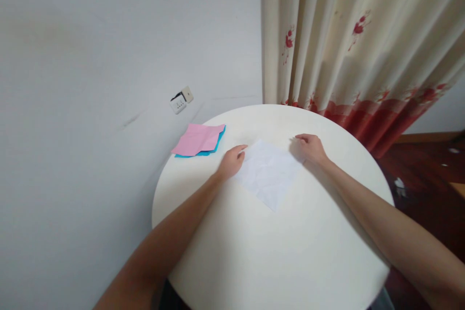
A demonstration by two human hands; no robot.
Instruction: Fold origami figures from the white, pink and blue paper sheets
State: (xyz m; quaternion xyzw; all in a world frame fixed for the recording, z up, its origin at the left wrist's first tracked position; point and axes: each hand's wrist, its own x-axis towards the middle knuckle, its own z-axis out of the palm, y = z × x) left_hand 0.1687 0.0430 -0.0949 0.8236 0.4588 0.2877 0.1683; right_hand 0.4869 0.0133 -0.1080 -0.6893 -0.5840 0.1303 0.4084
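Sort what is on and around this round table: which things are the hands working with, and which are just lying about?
In hand:
- white paper sheet, creased, flat on the table
- left hand at its left corner
- right hand at its right corner

Lying about:
- pink paper on blue paper, at the table's left edge
- wall socket
- flowered curtain
- round white table

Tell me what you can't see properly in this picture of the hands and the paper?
- Head view: the blue paper is mostly covered by the pink paper; how many sheets there are is unclear.
- The fingertips of the left hand and right hand curl under, so their grip on the white paper is hidden.
- The table is cut off at the bottom edge.
- The wall socket is too small for detail.
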